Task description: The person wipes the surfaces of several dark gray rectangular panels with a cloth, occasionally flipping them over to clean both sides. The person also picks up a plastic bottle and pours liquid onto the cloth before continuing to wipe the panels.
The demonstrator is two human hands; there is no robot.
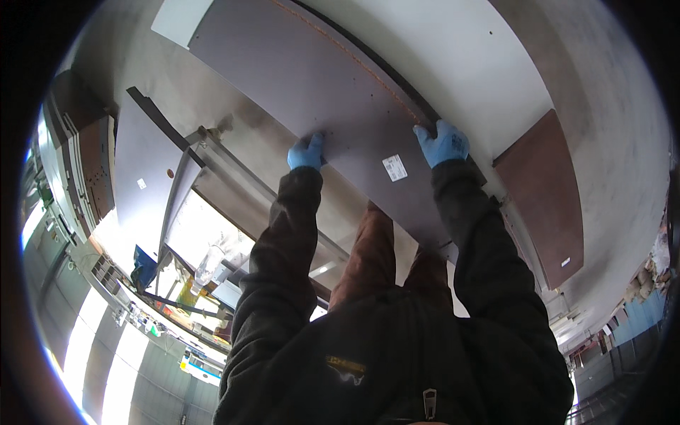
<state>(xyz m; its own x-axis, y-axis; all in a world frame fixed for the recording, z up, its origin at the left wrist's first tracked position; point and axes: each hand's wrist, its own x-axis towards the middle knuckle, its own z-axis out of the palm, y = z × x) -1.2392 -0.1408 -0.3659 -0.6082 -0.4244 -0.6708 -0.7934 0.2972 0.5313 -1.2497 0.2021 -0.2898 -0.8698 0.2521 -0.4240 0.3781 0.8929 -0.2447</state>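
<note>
A long, flat grey panel (312, 85) runs from the upper left down toward my legs. My left hand (306, 153), in a blue glove, is closed on its left edge, thumb on the top face. On the opposite edge my right hand (444, 144), also blue-gloved, is closed with its thumb on top; the fingers underneath are hidden. A white printed label (394, 168) is stuck on the panel between and below my hands. A brownish cord-like line (347, 53) runs along the panel's right side up to my right thumb. Several small dark holes dot the surface.
A white panel (489, 64) and a reddish-brown panel (544, 202) lie to the right. At left, a lighter grey panel (142, 166) rests near a metal frame (237, 166). Stacked boards (88, 159) stand farther left. A cluttered workbench (191, 283) is at lower left.
</note>
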